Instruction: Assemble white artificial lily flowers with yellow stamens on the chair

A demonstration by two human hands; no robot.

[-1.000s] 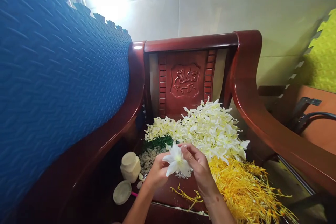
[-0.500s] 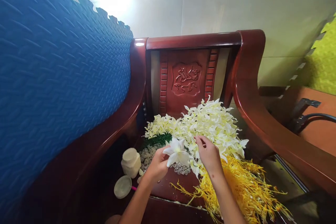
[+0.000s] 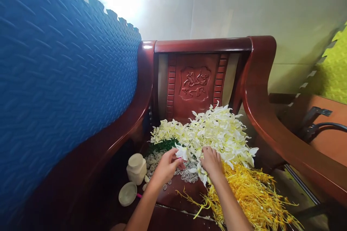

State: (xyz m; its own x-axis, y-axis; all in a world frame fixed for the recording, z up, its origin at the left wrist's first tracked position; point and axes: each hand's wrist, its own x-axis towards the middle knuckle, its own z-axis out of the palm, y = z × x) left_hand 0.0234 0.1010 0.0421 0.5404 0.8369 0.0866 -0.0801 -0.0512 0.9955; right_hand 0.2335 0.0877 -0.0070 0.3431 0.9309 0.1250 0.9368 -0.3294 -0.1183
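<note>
My left hand (image 3: 169,164) is closed on a white flower (image 3: 182,152), its petals turned up and to the right. Just right of it, my right hand (image 3: 211,160) has its fingers bent down at the front edge of the pile of white flowers (image 3: 222,128); what its fingertips hold, if anything, is hidden. Below and right of that hand spreads a heap of yellow stems (image 3: 252,191). Small pale rings (image 3: 189,173) lie on the seat between and behind my hands, with green pieces (image 3: 164,145) behind them.
A wooden chair (image 3: 203,45) with high curved arms surrounds everything. A pale jar (image 3: 136,169) and a round lid (image 3: 127,194) are at the left. A blue mat (image 3: 67,68) stands along the left side, and an orange board (image 3: 329,126) is at the far right.
The flower in my left hand has tipped from facing me to facing upward. My right hand has lowered slightly, its fingers now bent into the front of the white pile.
</note>
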